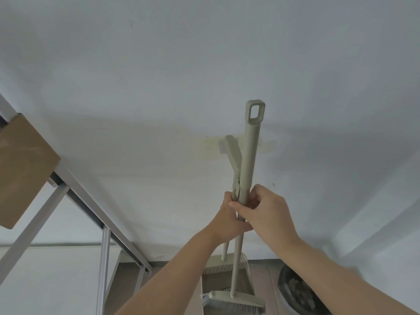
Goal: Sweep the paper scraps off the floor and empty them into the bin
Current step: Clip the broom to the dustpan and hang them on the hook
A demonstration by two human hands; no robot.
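A beige broom and a matching long-handled dustpan stand upright together against the white wall. Their handles run side by side, the dustpan's shorter handle on the left. My left hand wraps the dustpan handle from behind. My right hand pinches the broom handle at the same height. The broom head with grey bristles rests low in front of the dustpan's tray. A bin lined with a dark bag sits on the floor at the lower right, scraps showing inside.
A grey metal table frame with a brown board top slants across the left. The white wall fills most of the view, with a yellowish tape mark behind the handles. Brown floor shows between dustpan and bin.
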